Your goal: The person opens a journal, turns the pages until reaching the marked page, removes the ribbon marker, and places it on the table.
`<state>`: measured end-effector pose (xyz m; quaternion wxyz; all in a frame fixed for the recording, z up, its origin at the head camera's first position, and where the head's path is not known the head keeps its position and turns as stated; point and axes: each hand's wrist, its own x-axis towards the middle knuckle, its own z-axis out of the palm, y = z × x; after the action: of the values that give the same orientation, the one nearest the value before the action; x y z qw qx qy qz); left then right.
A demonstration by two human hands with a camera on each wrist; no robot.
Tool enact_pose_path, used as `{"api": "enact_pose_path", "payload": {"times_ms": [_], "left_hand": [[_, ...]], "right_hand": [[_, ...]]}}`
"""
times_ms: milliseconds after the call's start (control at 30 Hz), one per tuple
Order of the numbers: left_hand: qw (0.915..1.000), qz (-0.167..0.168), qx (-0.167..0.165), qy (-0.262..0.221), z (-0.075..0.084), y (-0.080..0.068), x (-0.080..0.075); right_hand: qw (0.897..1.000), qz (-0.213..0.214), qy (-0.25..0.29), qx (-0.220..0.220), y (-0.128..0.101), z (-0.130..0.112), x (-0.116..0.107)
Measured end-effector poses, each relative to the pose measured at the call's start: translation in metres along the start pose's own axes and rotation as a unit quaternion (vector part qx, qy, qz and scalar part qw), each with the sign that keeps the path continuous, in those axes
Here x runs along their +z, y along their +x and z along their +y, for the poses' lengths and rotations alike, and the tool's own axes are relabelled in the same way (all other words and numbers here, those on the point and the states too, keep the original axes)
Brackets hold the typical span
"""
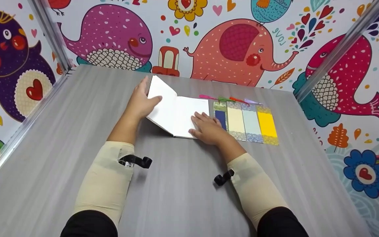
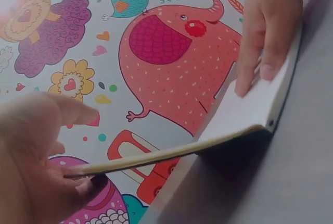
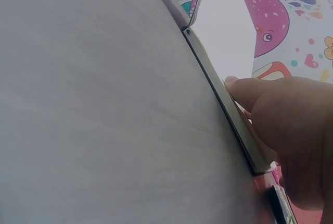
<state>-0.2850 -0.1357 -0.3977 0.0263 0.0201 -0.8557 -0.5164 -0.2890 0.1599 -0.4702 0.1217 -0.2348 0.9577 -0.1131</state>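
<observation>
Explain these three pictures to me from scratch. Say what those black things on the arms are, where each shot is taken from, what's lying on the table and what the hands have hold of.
No machine here: a person works with two bare hands and wears three cameras. The wide picture comes from a camera on the head, looking down at a grey table ringed by cartoon-animal walls. The black things on the sleeves are probably the wrist cameras; each gives one close-up.

On the table lies an open book with blank white pages. Beside it, to the right, four bookmarks lie in a row: dark blue, cream, pale blue, yellow.

The left hand holds the book's left side lifted off the table; the left wrist view shows that side's edge pinched in the fingers. The right hand rests on the right page, pressing it down, and partly covers the blue bookmark.
</observation>
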Motion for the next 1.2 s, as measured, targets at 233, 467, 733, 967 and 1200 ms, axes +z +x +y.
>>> {"api": "enact_pose_path", "payload": {"times_ms": [233, 467, 733, 967, 1200], "left_hand": [[0.9918, -0.008, -0.037, -0.122, 0.008, -0.002, 0.003], [0.9765, -0.047, -0.028, -0.208, 0.014, -0.007, 0.013], [0.9681, -0.087, 0.001, -0.235, 0.020, -0.014, 0.033], [0.9697, -0.117, 0.022, -0.213, 0.024, -0.019, 0.048], [0.9704, -0.153, 0.036, -0.183, 0.020, -0.020, 0.062]], "right_hand": [[0.999, 0.043, 0.017, 0.005, 0.004, -0.002, -0.004], [0.986, 0.128, 0.106, 0.001, -0.002, -0.013, -0.020], [0.957, 0.182, 0.225, -0.035, -0.010, -0.024, -0.029], [0.927, 0.201, 0.305, -0.091, -0.013, -0.029, -0.034], [0.910, 0.199, 0.348, -0.108, -0.017, -0.034, -0.038]]}}
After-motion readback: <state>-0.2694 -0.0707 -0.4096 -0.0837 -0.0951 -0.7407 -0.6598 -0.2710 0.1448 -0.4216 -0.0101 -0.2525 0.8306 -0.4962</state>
